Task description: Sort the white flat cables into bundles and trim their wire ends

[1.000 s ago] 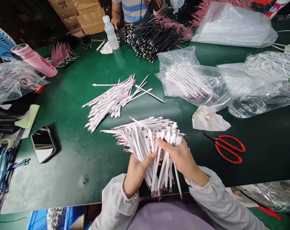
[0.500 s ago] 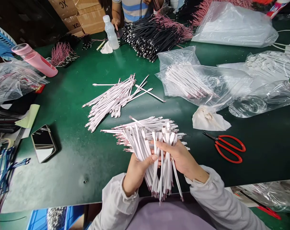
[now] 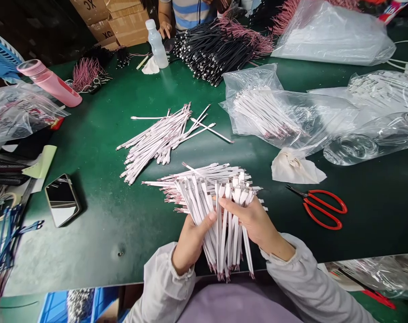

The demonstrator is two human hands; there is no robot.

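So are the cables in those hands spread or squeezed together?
Spread: the white cables fan across left hand and right hand, gaps showing between lower ends.

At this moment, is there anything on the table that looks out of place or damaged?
Slightly: in the farther loose pile of white cables, most lie roughly along one slant, but a stray cable at its right side points across it. I see no clear spill or damage.

Each hand, left [image 3: 190, 242] and right [image 3: 257, 224], grips upright white cables [image 3: 204, 215].
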